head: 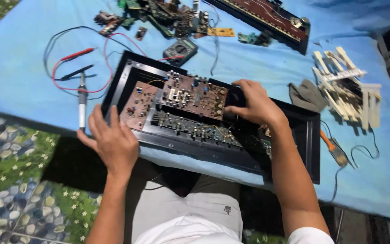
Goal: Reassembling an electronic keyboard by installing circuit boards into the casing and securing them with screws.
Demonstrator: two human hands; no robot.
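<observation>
Black chassis (294,135), brown circuit boards (195,97), blue cloth (14,68)

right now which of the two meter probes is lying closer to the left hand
The black probe: it lies below the red probe on the blue cloth, nearer the left hand.

Light: cool, fairly bright from overhead, blue cloth (19,68) evenly lit | Shadows: dark under the black chassis (204,153) and at the right edge | Glare: faint sheen on the chassis frame | Focus: soft throughout, circuit boards (195,97) smeared, far clutter blurred | Distortion: wide-angle bend at edges
</observation>
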